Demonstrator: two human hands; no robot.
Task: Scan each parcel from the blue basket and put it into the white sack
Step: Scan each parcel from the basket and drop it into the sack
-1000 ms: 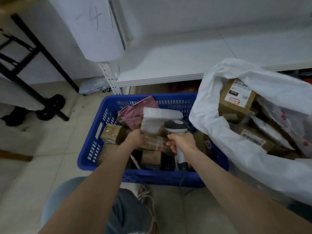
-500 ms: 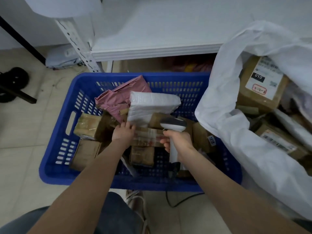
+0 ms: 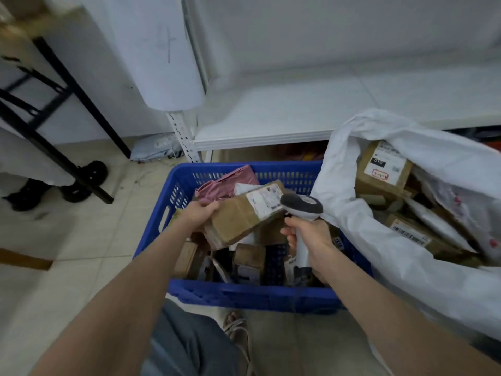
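My left hand grips the left end of a brown cardboard parcel, held tilted above the blue basket with its white label facing up. My right hand grips the handle of a white and grey barcode scanner, whose head sits right beside the parcel's label. Several more parcels lie in the basket, among them a pink mailer at the back. The white sack stands open to the right, with several labelled boxes inside.
A white shelf board runs behind the basket, with a perforated upright at its left end. A black metal frame on wheels stands at the left. My knee and a sandalled foot are just in front of the basket on the tiled floor.
My left hand has lifted the brown parcel out of the pile and tilted its label up. The scanner head has risen beside the label. The view has swung back up.
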